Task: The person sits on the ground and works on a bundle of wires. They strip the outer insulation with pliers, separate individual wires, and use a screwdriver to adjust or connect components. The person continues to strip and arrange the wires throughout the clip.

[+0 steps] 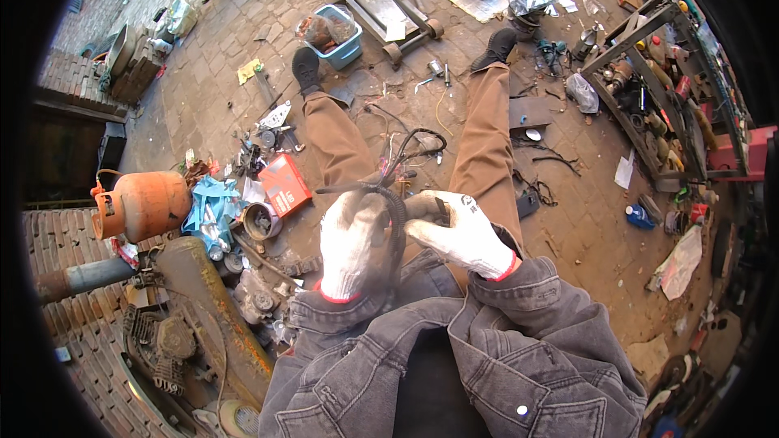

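A black wiring harness [396, 204] hangs in front of my lap, partly sheathed in ribbed tubing. Its upper end loops and splits into thin wires, some reddish. Both hands wear white knit gloves with red cuffs. My left hand [354, 234] is closed round the harness, its fingertips partly hidden and a little blurred. Just right of the tubing, my right hand [461, 232] pinches a small dark piece between thumb and fingers. I cannot make out what that piece is, nor whether it joins the harness.
An orange gas cylinder [144, 204], a red box [285, 184] and a rusty compressor tank [207, 296] stand left. Ahead are a blue basin [345, 50] and a floor jack [381, 4]. A metal rack [641, 73] with bottles stands right. Loose wires lie between my feet.
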A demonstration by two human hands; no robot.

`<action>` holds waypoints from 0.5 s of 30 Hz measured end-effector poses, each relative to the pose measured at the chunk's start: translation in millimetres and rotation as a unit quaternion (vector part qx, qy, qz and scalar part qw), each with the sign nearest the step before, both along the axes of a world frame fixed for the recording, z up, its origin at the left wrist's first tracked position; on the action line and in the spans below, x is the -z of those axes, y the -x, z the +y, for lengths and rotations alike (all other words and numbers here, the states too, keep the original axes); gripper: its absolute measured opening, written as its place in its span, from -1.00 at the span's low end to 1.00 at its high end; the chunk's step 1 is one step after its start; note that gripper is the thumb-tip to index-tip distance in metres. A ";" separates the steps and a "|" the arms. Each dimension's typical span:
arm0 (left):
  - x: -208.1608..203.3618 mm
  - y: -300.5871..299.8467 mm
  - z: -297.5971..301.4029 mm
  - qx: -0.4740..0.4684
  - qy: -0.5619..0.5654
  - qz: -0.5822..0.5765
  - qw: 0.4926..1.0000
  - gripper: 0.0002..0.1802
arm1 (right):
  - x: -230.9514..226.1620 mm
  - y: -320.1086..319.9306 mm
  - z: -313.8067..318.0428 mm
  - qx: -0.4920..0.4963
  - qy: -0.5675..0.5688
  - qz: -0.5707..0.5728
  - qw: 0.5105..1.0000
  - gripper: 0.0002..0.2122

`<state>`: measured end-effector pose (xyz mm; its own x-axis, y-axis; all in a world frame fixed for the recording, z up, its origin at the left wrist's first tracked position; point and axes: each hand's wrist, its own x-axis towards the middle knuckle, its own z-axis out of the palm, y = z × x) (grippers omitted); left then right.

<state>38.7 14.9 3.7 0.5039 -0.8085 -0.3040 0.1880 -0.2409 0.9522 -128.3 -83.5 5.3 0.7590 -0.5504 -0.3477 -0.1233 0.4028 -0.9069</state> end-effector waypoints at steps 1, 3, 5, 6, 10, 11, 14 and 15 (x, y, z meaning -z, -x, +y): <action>0.6 0.0 0.6 -0.006 0.009 0.024 1.000 -0.76 | 1.5 0.9 -1.6 0.007 0.040 0.003 0.999 -0.72; 1.7 0.1 3.8 -0.010 0.018 0.078 0.997 -0.75 | 4.3 3.2 -5.0 0.041 0.047 0.014 0.998 -0.76; 1.5 -0.9 9.1 -0.002 0.037 0.149 0.988 -0.72 | 7.4 5.2 -9.6 0.069 -0.011 0.026 0.997 -0.70; 1.4 -1.4 11.1 0.007 0.027 0.173 0.984 -0.74 | 9.6 3.5 -8.5 0.099 -0.018 0.003 0.995 -0.71; -1.3 -2.0 14.5 0.097 0.064 0.287 0.951 -0.58 | 19.8 -4.6 -4.5 0.097 0.003 0.000 0.995 -0.81; -2.2 1.5 14.4 0.117 0.067 0.301 0.944 -0.50 | 23.5 -7.7 -4.9 0.080 0.062 0.035 0.994 -0.81; -6.0 12.9 13.9 0.189 0.057 0.311 0.929 -0.31 | 34.9 -18.6 -0.2 0.148 0.021 -0.065 0.987 -0.78; -6.6 16.4 12.4 0.196 0.057 0.305 0.930 -0.30 | 39.1 -21.6 -1.2 0.170 0.003 -0.066 0.983 -0.77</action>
